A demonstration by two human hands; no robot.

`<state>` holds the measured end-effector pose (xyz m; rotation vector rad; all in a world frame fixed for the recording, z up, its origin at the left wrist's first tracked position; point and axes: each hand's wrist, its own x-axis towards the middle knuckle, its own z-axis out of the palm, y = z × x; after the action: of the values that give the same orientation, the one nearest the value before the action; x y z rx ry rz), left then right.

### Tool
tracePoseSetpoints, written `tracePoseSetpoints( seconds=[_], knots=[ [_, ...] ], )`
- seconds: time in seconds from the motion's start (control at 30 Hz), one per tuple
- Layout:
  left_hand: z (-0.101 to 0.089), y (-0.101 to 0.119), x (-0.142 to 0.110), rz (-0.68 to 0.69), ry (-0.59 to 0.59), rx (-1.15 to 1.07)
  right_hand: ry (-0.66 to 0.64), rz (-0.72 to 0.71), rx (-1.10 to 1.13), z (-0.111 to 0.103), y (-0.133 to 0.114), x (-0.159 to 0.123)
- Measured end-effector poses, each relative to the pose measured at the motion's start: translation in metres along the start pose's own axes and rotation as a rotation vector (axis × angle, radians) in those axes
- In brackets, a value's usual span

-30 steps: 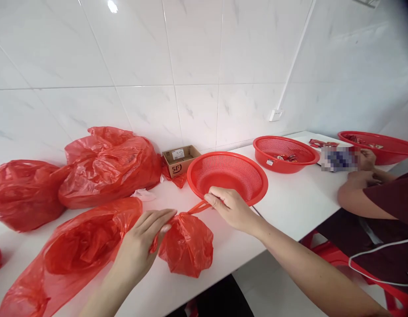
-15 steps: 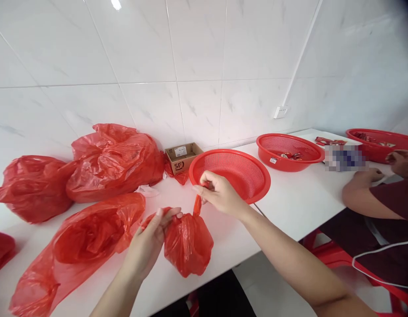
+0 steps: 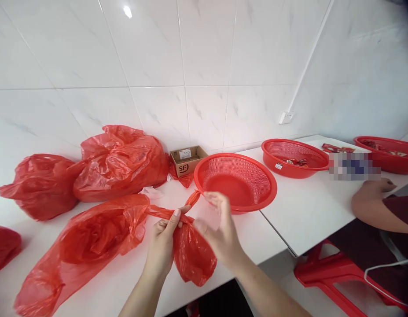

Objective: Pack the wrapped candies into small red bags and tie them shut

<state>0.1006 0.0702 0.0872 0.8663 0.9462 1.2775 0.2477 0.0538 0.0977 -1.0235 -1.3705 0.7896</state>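
A small red plastic bag (image 3: 193, 257) sits at the near edge of the white table (image 3: 309, 207). My left hand (image 3: 166, 240) pinches the bag's twisted handles at its top. My right hand (image 3: 220, 229) is right beside it with fingers spread and curled, blurred by motion, touching the bag's upper right side; one handle end pokes up between the hands. An empty red mesh basket (image 3: 236, 180) stands just behind my right hand.
A large flattened red bag (image 3: 81, 242) lies to the left; fuller red bags (image 3: 121, 163) (image 3: 42, 185) stand by the tiled wall, with a small cardboard box (image 3: 187, 160). Another red basket (image 3: 294, 157) and a third (image 3: 387, 152) stand further right. Another person's arm (image 3: 375, 202) rests on the table.
My right hand let the pulled handle go and came back down beside the left hand. My left hand moved up and pinched the handles at the bag's top.
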Motion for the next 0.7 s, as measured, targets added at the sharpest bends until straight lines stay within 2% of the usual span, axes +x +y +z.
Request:
tracePoseSetpoints(
  seconds=[0.07,0.13,0.17,0.3,0.43,0.5,0.6,0.7],
  knots=[
    [0.003,-0.003,-0.003,0.009,0.012,0.045,-0.202,0.092,-0.060,0.001,0.009,-0.013],
    [0.006,-0.005,-0.007,0.031,0.007,0.130,-0.400,0.108,-0.113,0.004,0.019,-0.015],
    [0.006,-0.005,-0.008,0.053,0.011,0.157,-0.458,0.093,-0.153,0.006,0.024,-0.014],
    [-0.001,-0.007,-0.008,0.126,0.054,0.121,-0.508,-0.026,-0.353,0.012,0.048,-0.006],
    [-0.013,-0.008,-0.005,0.158,0.078,0.134,-0.553,-0.086,-0.393,0.010,0.067,-0.007],
    [-0.016,-0.009,-0.005,0.167,0.069,0.171,-0.572,-0.039,-0.323,0.004,0.068,-0.006],
    [-0.017,-0.007,-0.006,0.177,0.005,0.261,-0.624,0.111,0.042,-0.006,0.060,0.001],
    [-0.014,-0.006,-0.009,0.192,-0.099,0.410,-0.517,0.185,0.381,-0.008,0.046,0.013]
  ],
)
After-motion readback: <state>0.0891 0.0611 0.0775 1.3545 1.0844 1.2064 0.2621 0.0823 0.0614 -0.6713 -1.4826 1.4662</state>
